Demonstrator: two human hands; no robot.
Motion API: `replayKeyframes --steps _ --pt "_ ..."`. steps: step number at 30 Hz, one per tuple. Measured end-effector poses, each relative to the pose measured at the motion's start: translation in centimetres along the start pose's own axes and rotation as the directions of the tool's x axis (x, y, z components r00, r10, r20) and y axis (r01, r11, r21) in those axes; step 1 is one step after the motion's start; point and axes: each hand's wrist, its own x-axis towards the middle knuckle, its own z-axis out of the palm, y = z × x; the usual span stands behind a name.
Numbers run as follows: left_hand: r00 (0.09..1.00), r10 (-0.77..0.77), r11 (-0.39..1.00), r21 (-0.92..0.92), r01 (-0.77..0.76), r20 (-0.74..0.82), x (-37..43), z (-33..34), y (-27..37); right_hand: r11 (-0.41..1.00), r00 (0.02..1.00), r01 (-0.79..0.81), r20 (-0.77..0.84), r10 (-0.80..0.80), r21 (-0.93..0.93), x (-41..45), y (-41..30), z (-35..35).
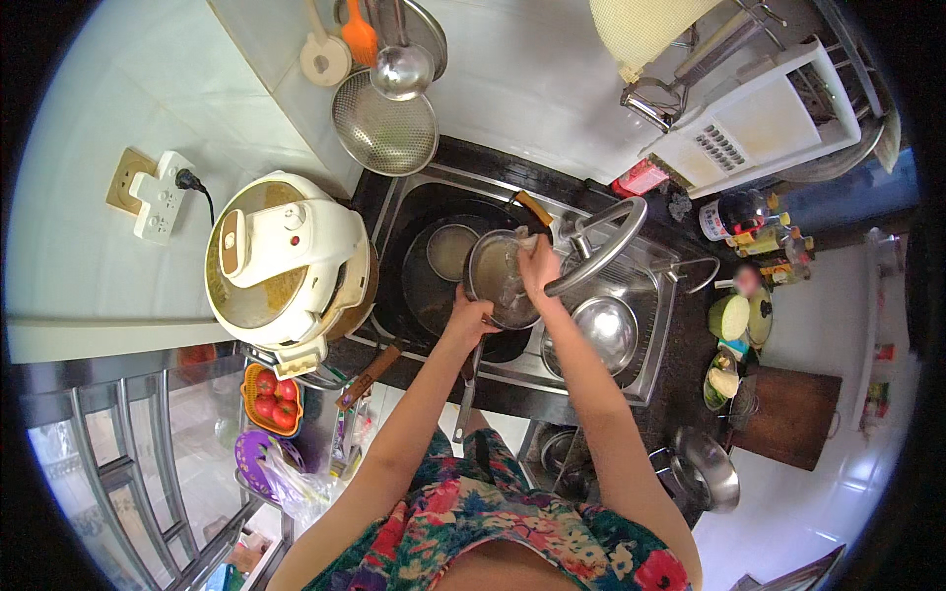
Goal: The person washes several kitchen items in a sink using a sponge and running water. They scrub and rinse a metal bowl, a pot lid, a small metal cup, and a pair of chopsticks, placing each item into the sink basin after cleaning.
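Note:
Over the sink basin, my left hand [471, 318] grips the near left side of a metal saucepan [510, 277], whose long handle points towards me. Cloudy liquid shows inside the pan. My right hand [539, 266] is at the pan's right rim, its fingers closed on a pale, crumpled thing I cannot identify, perhaps a cloth. Under the saucepan lies a large dark wok [421, 277] with a wooden handle grip [533, 208], and a small round bowl [452, 253] sits in it. The curved steel faucet [610, 251] reaches close to my right wrist.
A metal bowl [604, 336] rests upside down on the drainboard at right. A white pressure cooker [284, 258] stands left, above a basket of tomatoes [273, 399]. A strainer [384, 122] and ladle [403, 72] hang on the wall. Bottles [768, 240] and a wooden cutting board [787, 417] are farther right.

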Motion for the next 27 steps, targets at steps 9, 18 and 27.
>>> replayKeyframes --steps 9,18,27 --pt "0.967 0.105 0.986 -0.152 -0.071 0.231 1.4 -2.0 0.5 0.874 0.562 0.323 0.668 -0.487 0.364 -3.4 2.9 -0.4" --pt "0.932 0.343 0.772 0.531 -0.348 0.113 1.9 1.9 -3.7 0.895 0.906 -0.065 0.402 -0.132 0.441 -1.7 1.6 -0.7" --pt "0.611 0.61 -0.113 0.818 -0.564 0.505 -3.3 5.7 -4.3 0.567 0.949 -0.312 0.224 0.222 0.763 -4.8 -0.4 -4.5"
